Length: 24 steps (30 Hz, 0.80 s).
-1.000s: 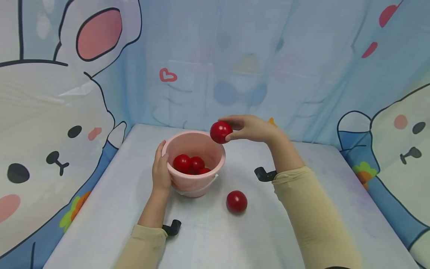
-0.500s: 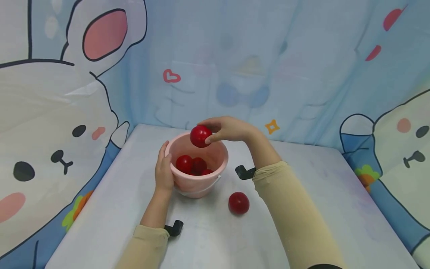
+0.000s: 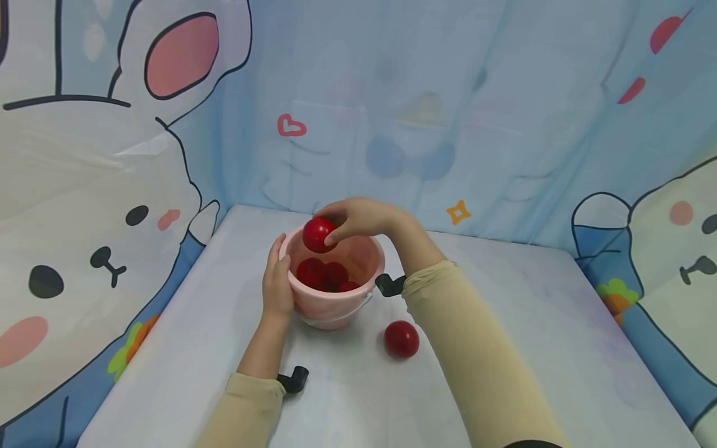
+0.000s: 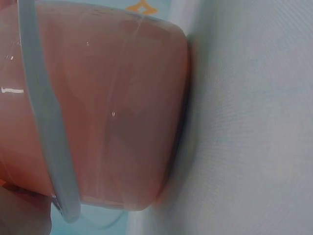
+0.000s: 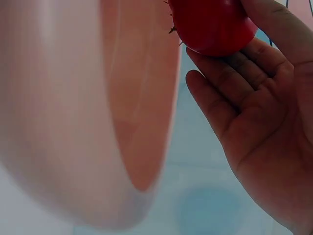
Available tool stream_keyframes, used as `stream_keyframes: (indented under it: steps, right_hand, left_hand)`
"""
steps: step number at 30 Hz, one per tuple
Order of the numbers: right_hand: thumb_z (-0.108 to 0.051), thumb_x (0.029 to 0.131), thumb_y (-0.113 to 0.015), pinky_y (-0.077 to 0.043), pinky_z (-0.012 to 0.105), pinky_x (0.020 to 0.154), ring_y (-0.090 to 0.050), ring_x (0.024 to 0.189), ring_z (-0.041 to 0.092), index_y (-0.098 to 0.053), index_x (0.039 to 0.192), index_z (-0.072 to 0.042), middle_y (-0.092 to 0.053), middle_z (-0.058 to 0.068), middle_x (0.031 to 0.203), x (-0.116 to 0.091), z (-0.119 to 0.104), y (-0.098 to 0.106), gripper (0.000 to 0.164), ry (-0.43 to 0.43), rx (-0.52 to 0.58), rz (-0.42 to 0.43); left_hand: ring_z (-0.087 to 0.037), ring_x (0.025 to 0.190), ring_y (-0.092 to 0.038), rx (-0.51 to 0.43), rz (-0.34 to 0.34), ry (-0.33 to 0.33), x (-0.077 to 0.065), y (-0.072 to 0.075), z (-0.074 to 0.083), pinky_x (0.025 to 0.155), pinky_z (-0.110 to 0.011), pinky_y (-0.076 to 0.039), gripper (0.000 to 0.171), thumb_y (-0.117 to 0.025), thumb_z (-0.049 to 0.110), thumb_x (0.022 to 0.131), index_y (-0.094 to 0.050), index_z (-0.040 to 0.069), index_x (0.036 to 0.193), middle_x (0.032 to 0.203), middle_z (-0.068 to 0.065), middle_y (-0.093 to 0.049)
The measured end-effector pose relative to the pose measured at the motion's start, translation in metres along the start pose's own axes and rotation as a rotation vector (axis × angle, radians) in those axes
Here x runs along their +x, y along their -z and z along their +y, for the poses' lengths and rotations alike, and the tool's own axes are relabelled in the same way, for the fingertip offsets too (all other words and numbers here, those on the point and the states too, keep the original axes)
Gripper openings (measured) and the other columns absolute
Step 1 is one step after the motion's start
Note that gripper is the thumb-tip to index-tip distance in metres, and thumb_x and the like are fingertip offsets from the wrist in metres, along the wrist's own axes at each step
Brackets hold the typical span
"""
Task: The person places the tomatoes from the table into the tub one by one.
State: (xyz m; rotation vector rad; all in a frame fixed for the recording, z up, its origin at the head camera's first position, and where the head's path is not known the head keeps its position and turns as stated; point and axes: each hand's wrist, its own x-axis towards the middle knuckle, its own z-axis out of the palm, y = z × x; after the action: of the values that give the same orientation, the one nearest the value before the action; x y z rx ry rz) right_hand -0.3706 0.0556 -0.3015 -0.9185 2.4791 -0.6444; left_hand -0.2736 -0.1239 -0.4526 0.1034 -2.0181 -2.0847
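A pink bucket [image 3: 330,308] with a pale handle [image 4: 46,117] stands upright on the table. My left hand [image 3: 277,287] holds its left side, fingers curved along the wall up to the rim. Over the bucket's mouth my right hand [image 3: 358,218] grips a red tomato [image 3: 318,234] between thumb and fingers. The right wrist view shows that tomato [image 5: 215,24] with dark leafy stem bits, beside the bucket's rim [image 5: 168,132]. Several more tomatoes [image 3: 311,274] lie inside the bucket. One tomato [image 3: 401,340] rests on the table, right of the bucket and near the right sleeve.
The table [image 3: 347,398] has a pale cover. Behind it and along both sides hangs a blue cloth [image 3: 409,74] printed with cartoon figures. Each wrist carries a black camera mount, such as the left mount [image 3: 294,379].
My right hand has carried the tomato leftward and slightly down, from the bucket's right rim to over its mouth. The left hand keeps its hold on the bucket.
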Motion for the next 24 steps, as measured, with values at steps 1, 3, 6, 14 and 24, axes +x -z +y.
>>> stream_keyframes:
  steps: [1, 3, 6, 14, 24]
  right_hand:
    - [-0.032, 0.081, -0.079, -0.057, 0.039, 0.091, -0.057, 0.115, 0.017, -0.058, 0.136, -0.026, -0.063, -0.006, 0.122, 0.002, -0.001, 0.000, 0.059, -0.005, 0.006, -0.007]
    - [-0.030, 0.081, -0.079, -0.057, 0.041, 0.092, -0.057, 0.116, 0.018, -0.058, 0.135, -0.026, -0.063, -0.005, 0.121, 0.005, -0.003, -0.001, 0.058, -0.017, 0.009, -0.022]
    - [-0.029, 0.082, -0.079, -0.056, 0.044, 0.094, -0.056, 0.116, 0.020, -0.059, 0.134, -0.025, -0.064, -0.004, 0.121, 0.008, -0.005, -0.001, 0.056, -0.030, 0.006, -0.049]
    - [-0.029, 0.082, -0.079, -0.056, 0.045, 0.095, -0.056, 0.116, 0.020, -0.060, 0.133, -0.025, -0.064, -0.003, 0.120, 0.015, -0.006, -0.005, 0.055, -0.099, -0.045, -0.131]
    - [-0.029, 0.085, -0.075, -0.053, 0.040, 0.097, -0.050, 0.121, 0.018, -0.056, 0.139, -0.033, -0.060, -0.004, 0.125, 0.020, 0.000, -0.012, 0.057, -0.166, -0.144, -0.219]
  left_hand:
    - [-0.013, 0.145, -0.031, 0.001, -0.002, -0.001, 0.000, 0.000, 0.000, 0.115, -0.056, -0.034, 0.052, -0.043, 0.040, 0.097, -0.033, 0.049, 0.147, 0.154, 0.021, -0.035]
    - [-0.013, 0.144, -0.031, 0.002, -0.003, -0.002, 0.000, 0.000, 0.000, 0.115, -0.057, -0.034, 0.052, -0.043, 0.040, 0.097, -0.033, 0.050, 0.147, 0.154, 0.021, -0.035]
    - [-0.012, 0.145, -0.031, 0.004, -0.004, -0.008, 0.000, 0.000, -0.001, 0.116, -0.057, -0.033, 0.051, -0.042, 0.040, 0.097, -0.033, 0.050, 0.147, 0.154, 0.021, -0.036]
    - [-0.014, 0.146, -0.030, 0.010, -0.005, 0.013, 0.001, 0.000, -0.002, 0.116, -0.057, -0.033, 0.053, -0.044, 0.040, 0.097, -0.032, 0.049, 0.148, 0.156, 0.020, -0.034]
    - [-0.012, 0.147, -0.030, 0.016, -0.001, -0.033, 0.001, 0.001, -0.002, 0.120, -0.054, -0.026, 0.049, -0.033, 0.039, 0.099, -0.035, 0.048, 0.147, 0.156, 0.019, -0.036]
